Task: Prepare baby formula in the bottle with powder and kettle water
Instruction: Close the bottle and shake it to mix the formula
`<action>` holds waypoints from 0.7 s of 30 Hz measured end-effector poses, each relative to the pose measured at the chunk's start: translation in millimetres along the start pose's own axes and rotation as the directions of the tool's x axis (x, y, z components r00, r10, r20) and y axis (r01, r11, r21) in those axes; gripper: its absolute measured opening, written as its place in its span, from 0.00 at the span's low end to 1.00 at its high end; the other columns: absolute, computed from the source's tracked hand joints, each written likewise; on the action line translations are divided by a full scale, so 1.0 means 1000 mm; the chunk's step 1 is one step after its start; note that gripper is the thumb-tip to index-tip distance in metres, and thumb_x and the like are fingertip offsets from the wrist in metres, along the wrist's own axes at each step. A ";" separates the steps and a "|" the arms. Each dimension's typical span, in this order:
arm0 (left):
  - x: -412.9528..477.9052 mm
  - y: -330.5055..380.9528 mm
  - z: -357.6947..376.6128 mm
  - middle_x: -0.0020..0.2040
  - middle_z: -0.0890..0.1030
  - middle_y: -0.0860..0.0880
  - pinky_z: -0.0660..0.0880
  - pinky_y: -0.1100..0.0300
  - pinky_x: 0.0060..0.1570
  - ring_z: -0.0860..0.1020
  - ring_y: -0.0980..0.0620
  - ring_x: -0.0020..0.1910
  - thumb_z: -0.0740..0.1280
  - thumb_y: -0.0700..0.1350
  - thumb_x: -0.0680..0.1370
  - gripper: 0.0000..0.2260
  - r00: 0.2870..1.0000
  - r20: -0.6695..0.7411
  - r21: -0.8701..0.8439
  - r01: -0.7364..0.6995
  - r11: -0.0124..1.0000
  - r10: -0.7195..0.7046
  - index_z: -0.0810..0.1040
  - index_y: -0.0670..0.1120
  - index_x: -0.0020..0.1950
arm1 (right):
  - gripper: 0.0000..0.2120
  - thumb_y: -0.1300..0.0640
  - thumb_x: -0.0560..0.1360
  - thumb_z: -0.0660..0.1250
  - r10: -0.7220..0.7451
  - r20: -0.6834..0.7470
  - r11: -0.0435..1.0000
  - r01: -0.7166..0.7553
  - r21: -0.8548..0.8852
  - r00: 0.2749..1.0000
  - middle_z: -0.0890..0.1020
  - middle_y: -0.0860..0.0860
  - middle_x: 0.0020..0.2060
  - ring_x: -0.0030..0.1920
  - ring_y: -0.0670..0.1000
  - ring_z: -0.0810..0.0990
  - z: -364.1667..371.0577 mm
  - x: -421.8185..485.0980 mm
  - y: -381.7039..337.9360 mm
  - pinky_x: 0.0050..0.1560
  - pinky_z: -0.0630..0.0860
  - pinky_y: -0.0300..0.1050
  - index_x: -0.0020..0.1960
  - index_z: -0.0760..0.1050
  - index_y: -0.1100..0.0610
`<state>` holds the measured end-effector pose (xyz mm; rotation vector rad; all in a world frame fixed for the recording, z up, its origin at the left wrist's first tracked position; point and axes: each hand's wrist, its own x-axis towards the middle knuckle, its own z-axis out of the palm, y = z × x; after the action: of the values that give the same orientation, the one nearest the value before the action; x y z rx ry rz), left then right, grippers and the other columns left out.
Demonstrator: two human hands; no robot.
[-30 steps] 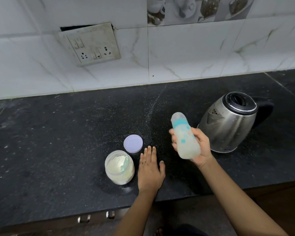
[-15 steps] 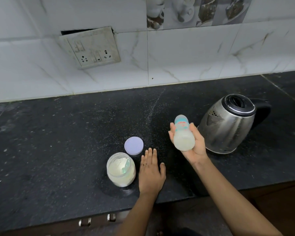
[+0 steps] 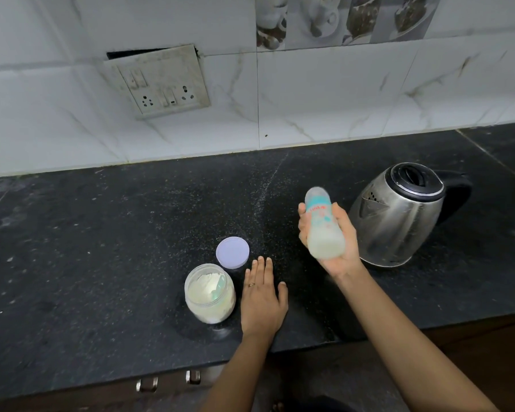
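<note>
Hands: right hand (image 3: pixel 339 267) grips blurred bottle (image 3: pixel 324 230) | left hand (image 3: pixel 262 298) flat on counter (image 3: pixel 101 248) | label (image 3: pixel 317 209) unreadable, possibly red

Black speckled stone surface (image 3: pixel 101 248), white marble-look wall tiles (image 3: pixel 339 99) at the far side, a dirty switch and socket plate (image 3: pixel 158 81) hanging crooked, picture tiles of cups (image 3: pixel 339 19) far right, metal drawer handles (image 3: pixel 146 384) near.

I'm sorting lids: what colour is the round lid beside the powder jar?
The lid is plain pale lilac, clearest in the head view.
</note>
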<state>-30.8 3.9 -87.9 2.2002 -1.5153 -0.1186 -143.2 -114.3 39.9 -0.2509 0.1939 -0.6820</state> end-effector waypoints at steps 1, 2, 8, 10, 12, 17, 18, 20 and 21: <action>0.000 0.000 0.000 0.71 0.70 0.41 0.51 0.55 0.72 0.67 0.46 0.72 0.55 0.52 0.77 0.27 1.000 0.004 0.003 0.001 1.000 -0.001 0.69 0.40 0.72 | 0.40 0.58 0.62 0.80 0.004 -0.042 0.996 0.000 0.090 0.999 0.77 0.59 0.54 0.44 0.55 0.81 -0.004 0.001 -0.002 0.41 0.81 0.51 0.69 0.65 0.62; 0.000 0.000 0.000 0.71 0.70 0.41 0.51 0.55 0.72 0.67 0.46 0.72 0.54 0.52 0.77 0.27 1.000 0.006 0.004 0.001 1.000 -0.001 0.69 0.40 0.72 | 0.41 0.57 0.61 0.81 0.027 -0.046 0.996 -0.022 0.090 0.999 0.78 0.59 0.54 0.43 0.55 0.81 -0.005 0.001 -0.002 0.40 0.81 0.50 0.69 0.65 0.62; 0.001 0.000 0.002 0.71 0.71 0.41 0.52 0.54 0.71 0.68 0.45 0.71 0.55 0.52 0.76 0.27 1.000 0.001 0.015 0.002 1.000 -0.002 0.69 0.40 0.72 | 0.43 0.56 0.56 0.82 0.033 -0.110 0.996 -0.042 -0.079 0.993 0.78 0.60 0.52 0.42 0.55 0.80 0.007 -0.002 0.001 0.43 0.81 0.49 0.67 0.68 0.62; 0.001 0.000 0.001 0.71 0.71 0.41 0.52 0.55 0.72 0.68 0.45 0.71 0.54 0.52 0.76 0.27 1.000 0.003 0.018 0.002 1.000 -0.002 0.70 0.40 0.71 | 0.44 0.60 0.58 0.80 0.052 -0.106 0.998 -0.049 0.032 0.993 0.77 0.62 0.53 0.46 0.57 0.80 0.009 -0.003 -0.002 0.48 0.81 0.51 0.70 0.64 0.63; 0.001 0.000 0.001 0.71 0.70 0.41 0.51 0.56 0.72 0.67 0.46 0.72 0.54 0.52 0.77 0.27 1.000 0.000 0.019 -0.001 1.000 0.001 0.69 0.40 0.72 | 0.37 0.60 0.62 0.76 0.149 -0.005 0.987 -0.149 -0.052 0.989 0.77 0.61 0.51 0.41 0.55 0.79 0.011 -0.008 -0.002 0.41 0.81 0.49 0.66 0.64 0.64; 0.001 0.000 0.001 0.71 0.71 0.40 0.51 0.55 0.72 0.68 0.45 0.71 0.54 0.52 0.77 0.27 1.000 0.005 0.023 0.001 1.000 -0.001 0.69 0.39 0.71 | 0.42 0.63 0.60 0.78 0.093 -0.153 0.983 -0.066 0.173 0.984 0.75 0.61 0.53 0.40 0.57 0.81 0.021 -0.002 0.000 0.38 0.81 0.51 0.70 0.64 0.62; 0.001 0.001 0.001 0.71 0.71 0.40 0.51 0.55 0.72 0.68 0.45 0.71 0.54 0.52 0.77 0.27 1.000 0.000 0.022 -0.001 1.000 0.001 0.69 0.39 0.71 | 0.41 0.62 0.63 0.77 0.095 -0.208 0.954 -0.029 0.299 0.973 0.74 0.62 0.54 0.41 0.60 0.81 0.021 0.000 0.000 0.38 0.81 0.52 0.71 0.63 0.61; 0.001 0.001 0.001 0.71 0.70 0.40 0.51 0.55 0.72 0.67 0.45 0.71 0.54 0.52 0.77 0.27 1.000 -0.007 0.022 -0.005 1.000 0.005 0.69 0.40 0.72 | 0.34 0.57 0.70 0.73 0.164 -0.243 0.886 -0.035 0.462 0.956 0.72 0.63 0.56 0.40 0.63 0.80 0.021 0.004 -0.001 0.37 0.81 0.54 0.71 0.62 0.62; 0.000 0.001 0.002 0.71 0.70 0.40 0.51 0.55 0.73 0.67 0.45 0.72 0.54 0.52 0.77 0.27 1.000 -0.013 0.023 -0.006 1.000 0.007 0.69 0.40 0.72 | 0.33 0.55 0.72 0.72 0.192 -0.251 0.873 -0.049 0.485 0.949 0.71 0.63 0.57 0.40 0.63 0.80 0.019 0.004 -0.001 0.37 0.82 0.54 0.71 0.62 0.62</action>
<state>-31.7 2.9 -88.9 2.2095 -1.5240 -0.0849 -135.5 -114.8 58.4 0.3372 0.3158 -0.6173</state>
